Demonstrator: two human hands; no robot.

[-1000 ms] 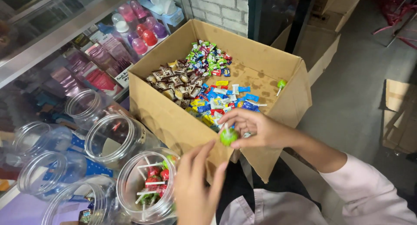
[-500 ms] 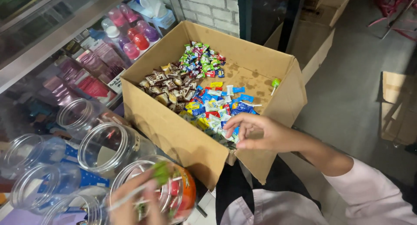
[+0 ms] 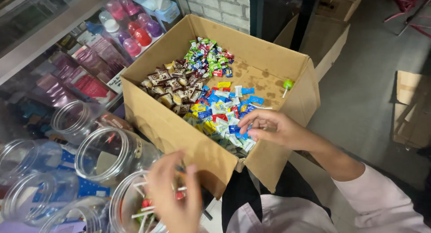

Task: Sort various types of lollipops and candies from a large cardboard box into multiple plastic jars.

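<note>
My left hand (image 3: pixel 173 199) hangs loose-fingered over the lollipop jar (image 3: pixel 134 206), gripping nothing I can see. My right hand (image 3: pixel 274 129), half-curled and empty, hovers in the box (image 3: pixel 179 134) above the candies (image 3: pixel 224 116). Knocking the jar could spill it.

I see a white-painted brick wall (image 3: pixel 224 6) at the top. Left of it runs a glass display counter (image 3: pixel 54 48) with a metal rail. Right of the wall, grey floor (image 3: pixel 372 80) spreads out, with flattened cardboard (image 3: pixel 411 111) lying further right.
</note>
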